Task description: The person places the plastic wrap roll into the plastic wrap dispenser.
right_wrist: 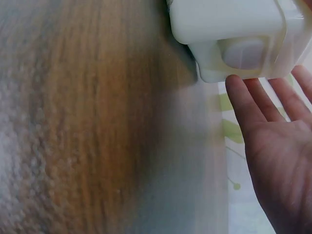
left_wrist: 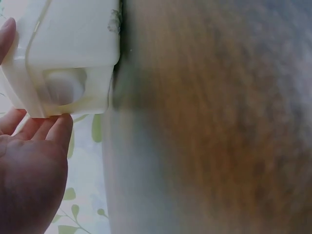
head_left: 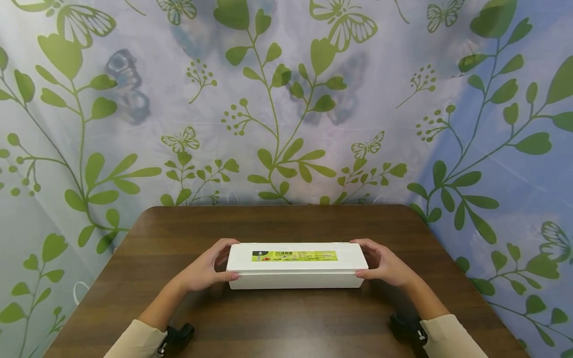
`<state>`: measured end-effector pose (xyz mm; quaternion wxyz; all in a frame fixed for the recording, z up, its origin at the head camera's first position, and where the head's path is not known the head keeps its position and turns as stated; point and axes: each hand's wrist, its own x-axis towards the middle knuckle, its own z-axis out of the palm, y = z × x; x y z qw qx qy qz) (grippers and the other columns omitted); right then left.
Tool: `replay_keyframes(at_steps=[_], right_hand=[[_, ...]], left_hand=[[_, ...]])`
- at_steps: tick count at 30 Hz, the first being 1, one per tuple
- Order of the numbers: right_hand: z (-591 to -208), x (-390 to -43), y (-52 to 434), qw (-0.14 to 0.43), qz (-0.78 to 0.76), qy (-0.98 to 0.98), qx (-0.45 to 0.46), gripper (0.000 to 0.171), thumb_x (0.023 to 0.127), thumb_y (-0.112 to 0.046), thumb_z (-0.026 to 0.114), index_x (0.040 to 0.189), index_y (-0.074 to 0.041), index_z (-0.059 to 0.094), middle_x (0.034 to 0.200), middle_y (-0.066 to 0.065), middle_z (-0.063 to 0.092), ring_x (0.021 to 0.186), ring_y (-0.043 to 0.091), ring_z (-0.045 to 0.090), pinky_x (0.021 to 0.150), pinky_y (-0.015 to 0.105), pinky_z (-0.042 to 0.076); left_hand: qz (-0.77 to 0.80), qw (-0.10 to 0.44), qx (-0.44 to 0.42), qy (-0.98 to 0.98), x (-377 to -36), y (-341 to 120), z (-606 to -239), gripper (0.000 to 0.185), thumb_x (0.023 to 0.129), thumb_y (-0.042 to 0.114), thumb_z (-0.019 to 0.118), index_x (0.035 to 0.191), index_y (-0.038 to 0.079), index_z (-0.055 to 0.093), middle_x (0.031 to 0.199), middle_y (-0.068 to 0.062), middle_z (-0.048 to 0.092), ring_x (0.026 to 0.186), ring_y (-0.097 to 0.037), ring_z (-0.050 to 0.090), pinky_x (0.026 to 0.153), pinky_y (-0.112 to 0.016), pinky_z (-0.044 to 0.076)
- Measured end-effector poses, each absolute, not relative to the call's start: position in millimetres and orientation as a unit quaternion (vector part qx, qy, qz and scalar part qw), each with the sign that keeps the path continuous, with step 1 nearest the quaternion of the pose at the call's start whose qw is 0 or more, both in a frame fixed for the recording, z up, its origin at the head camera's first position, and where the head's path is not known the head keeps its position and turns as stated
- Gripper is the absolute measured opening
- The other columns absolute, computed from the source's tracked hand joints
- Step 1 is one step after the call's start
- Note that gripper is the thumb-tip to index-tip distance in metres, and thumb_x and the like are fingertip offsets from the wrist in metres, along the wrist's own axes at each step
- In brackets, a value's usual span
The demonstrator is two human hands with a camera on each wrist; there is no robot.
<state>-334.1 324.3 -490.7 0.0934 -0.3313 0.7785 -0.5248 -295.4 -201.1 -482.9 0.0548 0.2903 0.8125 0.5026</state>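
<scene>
Long white foam box [head_left: 296,266] mid-bench [head_left: 286,323], left hand [head_left: 203,271] and right hand [head_left: 387,266] cupping its ends, thumbs front, fingers behind. Likely light, rigid, crushable; best gripped at end recesses.

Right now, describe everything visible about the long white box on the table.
The white box is long, low and rectangular, seemingly of foam or matte plastic, with a lid closed along a visible seam. A yellow-green printed label runs along its top; the print is too small to read. Each end has a shallow rounded recess, seen in the wrist views. It lies flat, lengthwise across the brown wooden table, near the middle. The left hand grips its left end and the right hand its right end.
</scene>
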Motion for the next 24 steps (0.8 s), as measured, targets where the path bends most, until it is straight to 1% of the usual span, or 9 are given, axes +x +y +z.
replay_keyframes(at_steps=[6,8,10,14,17,20,22,23,24], right_hand=[[-491.9,-333.8,323.9,0.106,-0.533,0.781,-0.309,0.072,0.086,-0.003,0.078,0.149,-0.006,0.044,0.143,0.02,0.053,0.118,0.014,0.061,0.09,0.031,0.056],[-492.2,-333.9,323.7,0.112,-0.538,0.78,-0.3,0.071,0.086,-0.004,0.079,0.148,-0.006,0.045,0.141,0.019,0.054,0.117,0.015,0.062,0.09,0.031,0.056],[-492.4,-334.3,323.4,0.116,-0.541,0.779,-0.296,0.071,0.085,-0.004,0.079,0.148,-0.005,0.045,0.141,0.019,0.055,0.116,0.015,0.062,0.09,0.031,0.056],[-495.6,-335.1,324.4,0.12,-0.55,0.772,-0.296,0.071,0.085,-0.003,0.079,0.148,-0.004,0.045,0.138,0.017,0.057,0.114,0.016,0.064,0.088,0.033,0.057],[-499.1,-335.2,325.0,0.13,-0.562,0.76,-0.299,0.071,0.085,-0.001,0.078,0.148,-0.002,0.044,0.137,0.015,0.059,0.114,0.017,0.064,0.088,0.034,0.058],[-500.2,-335.3,324.8,0.138,-0.573,0.75,-0.302,0.071,0.086,0.001,0.077,0.149,-0.001,0.043,0.137,0.014,0.06,0.114,0.018,0.064,0.088,0.035,0.059],[-499.2,-335.1,324.3,0.137,-0.576,0.747,-0.301,0.072,0.085,0.001,0.077,0.148,-0.001,0.043,0.136,0.013,0.06,0.113,0.018,0.064,0.087,0.035,0.059],[-498.6,-334.8,324.0,0.134,-0.577,0.748,-0.3,0.072,0.085,0.001,0.077,0.148,-0.002,0.043,0.136,0.012,0.06,0.113,0.018,0.064,0.087,0.035,0.059],[-497.8,-334.4,323.7,0.132,-0.577,0.748,-0.3,0.072,0.085,0.001,0.078,0.148,-0.001,0.044,0.136,0.012,0.06,0.112,0.017,0.064,0.087,0.035,0.059]], left_hand=[[0.505,0.039,0.296,0.81,-299.0,-200.6,-485.7,0.075,0.084,0.022,0.086,0.145,0.014,0.043,0.142,-0.008,0.048,0.131,-0.032,0.052,0.112,-0.023,0.043],[0.507,0.039,0.296,0.808,-299.5,-200.4,-485.6,0.075,0.084,0.021,0.087,0.145,0.014,0.043,0.142,-0.007,0.048,0.13,-0.031,0.052,0.112,-0.023,0.043],[0.507,0.039,0.295,0.809,-299.5,-200.3,-485.4,0.075,0.084,0.021,0.086,0.145,0.014,0.043,0.142,-0.007,0.048,0.13,-0.031,0.051,0.113,-0.029,0.043],[0.511,0.043,0.295,0.806,-298.3,-200.0,-486.8,0.075,0.084,0.02,0.086,0.145,0.014,0.043,0.142,-0.008,0.048,0.13,-0.032,0.05,0.112,-0.02,0.041],[0.509,0.045,0.298,0.806,-295.6,-200.7,-488.9,0.074,0.085,0.02,0.086,0.145,0.013,0.042,0.142,-0.009,0.047,0.13,-0.031,0.05,0.111,-0.018,0.041],[0.503,0.044,0.296,0.811,-292.5,-201.5,-488.7,0.074,0.085,0.021,0.085,0.145,0.013,0.042,0.142,-0.008,0.048,0.129,-0.028,0.05,0.115,-0.036,0.043],[0.5,0.042,0.295,0.813,-291.8,-201.5,-487.3,0.074,0.085,0.022,0.085,0.145,0.014,0.042,0.142,-0.007,0.048,0.128,-0.027,0.05,0.115,-0.046,0.042],[0.498,0.041,0.295,0.814,-291.8,-201.4,-486.5,0.074,0.085,0.023,0.085,0.146,0.014,0.042,0.142,-0.006,0.048,0.128,-0.026,0.05,0.115,-0.047,0.041],[0.498,0.041,0.296,0.814,-291.9,-201.4,-485.6,0.074,0.086,0.023,0.085,0.146,0.014,0.042,0.143,-0.006,0.048,0.128,-0.026,0.05,0.115,-0.044,0.042]])
